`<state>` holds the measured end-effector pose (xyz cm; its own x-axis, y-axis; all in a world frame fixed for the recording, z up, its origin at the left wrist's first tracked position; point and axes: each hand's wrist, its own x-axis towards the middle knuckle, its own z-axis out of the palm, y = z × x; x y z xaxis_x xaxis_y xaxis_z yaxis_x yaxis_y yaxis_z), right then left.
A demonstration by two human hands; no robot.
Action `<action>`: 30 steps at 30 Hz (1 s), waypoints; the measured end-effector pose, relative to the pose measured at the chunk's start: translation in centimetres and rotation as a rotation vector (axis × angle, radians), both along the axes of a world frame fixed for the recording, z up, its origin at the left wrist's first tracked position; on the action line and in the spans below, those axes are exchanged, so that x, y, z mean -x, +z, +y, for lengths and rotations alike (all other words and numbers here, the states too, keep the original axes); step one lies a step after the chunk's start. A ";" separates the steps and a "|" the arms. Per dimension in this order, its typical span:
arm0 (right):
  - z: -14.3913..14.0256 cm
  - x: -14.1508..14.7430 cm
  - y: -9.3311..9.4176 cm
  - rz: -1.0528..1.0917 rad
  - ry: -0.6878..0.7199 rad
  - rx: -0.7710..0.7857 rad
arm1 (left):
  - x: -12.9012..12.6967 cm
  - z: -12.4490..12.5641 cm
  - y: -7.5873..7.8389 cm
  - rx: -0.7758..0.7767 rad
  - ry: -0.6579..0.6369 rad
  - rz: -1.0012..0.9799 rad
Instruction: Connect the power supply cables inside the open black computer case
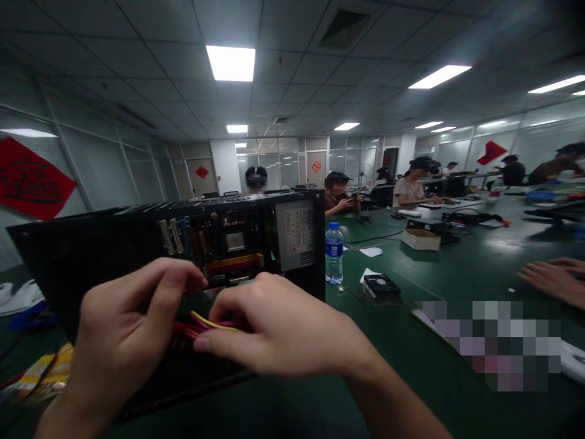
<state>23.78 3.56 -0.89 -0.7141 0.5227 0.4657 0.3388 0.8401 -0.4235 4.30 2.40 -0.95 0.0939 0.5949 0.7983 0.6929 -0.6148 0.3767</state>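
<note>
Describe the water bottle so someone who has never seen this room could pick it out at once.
Start at the long green table and find the open black computer case lying in front of both hands. The water bottle stands upright just right of the case's far end, beside its grey power supply. It is the only clear bottle there, with a blue cap and blue label.

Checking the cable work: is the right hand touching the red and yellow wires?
Touching. The head view shows the right hand with its fingers closed over the red and yellow wires in front of the open computer case, no gap visible.
</note>
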 end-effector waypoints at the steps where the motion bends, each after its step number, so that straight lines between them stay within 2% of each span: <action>1: 0.0 -0.4 0.3 0.074 0.001 0.070 | 0.2 0.3 0.3 0.054 0.016 -0.072; 3: -0.1 -1.3 0.7 0.235 0.017 0.213 | 0.5 1.1 0.6 0.210 -0.058 -0.308; 6: 0.0 -2.1 0.9 0.446 0.075 0.394 | -0.2 1.6 0.5 0.457 -0.301 -0.626; 8: 0.1 -2.2 0.9 0.516 0.115 0.485 | -1.1 1.3 0.2 0.528 -0.410 -0.696; 12: 0.2 -1.7 0.8 0.537 0.163 0.581 | -2.3 0.3 -0.4 0.531 -0.479 -0.692; 17: 0.0 -1.3 0.7 0.516 0.100 0.518 | -2.0 0.2 -0.9 0.463 -0.451 -0.655; 26: -0.8 -1.4 0.9 0.380 -0.147 0.141 | -1.5 0.6 -1.3 0.374 -0.269 -0.415; 28: -0.6 -1.4 0.9 0.384 -0.137 0.128 | -1.7 0.7 -1.5 0.377 -0.283 -0.400; 30: -0.3 -1.5 0.8 0.421 -0.078 0.168 | -2.0 0.7 -1.6 0.409 -0.350 -0.443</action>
